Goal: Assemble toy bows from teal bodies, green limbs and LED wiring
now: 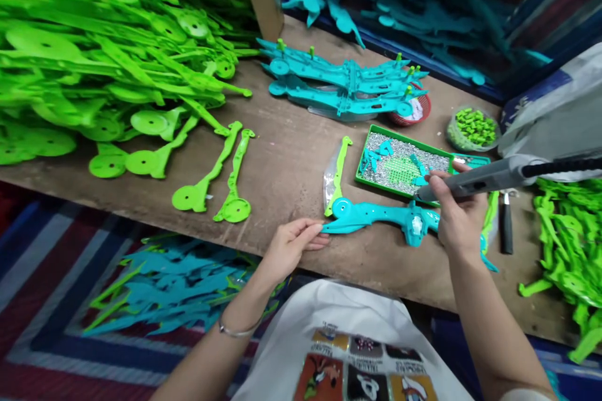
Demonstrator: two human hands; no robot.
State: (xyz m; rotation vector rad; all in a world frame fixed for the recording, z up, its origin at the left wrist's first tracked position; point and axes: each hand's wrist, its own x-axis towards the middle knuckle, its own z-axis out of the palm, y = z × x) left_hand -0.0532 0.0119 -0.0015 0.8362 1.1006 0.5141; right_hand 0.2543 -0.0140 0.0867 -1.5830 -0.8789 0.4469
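My left hand [295,243] pinches the pointed left tip of a blue plastic bow-shaped part [383,213], which lies along the table's front. My right hand [463,219] is wrapped round a grey electric screwdriver [470,183] with a black cable. The tool's tip points left, just above the blue part's middle and the tray's front rim. Green plastic arms adjoin the part: one long green arm [339,175] stands out near its left end, with a clear curved piece beside it. My right hand and wrist hide some of the part's right side.
A green tray [399,190] holds many small screws and blue pieces. Behind it stand a red basket [426,106] and a tub of green pegs [474,128]. Blue assemblies [348,78] lie at the back. Green parts [94,50] pile up left and right. A black-handled hammer [506,225] lies right.
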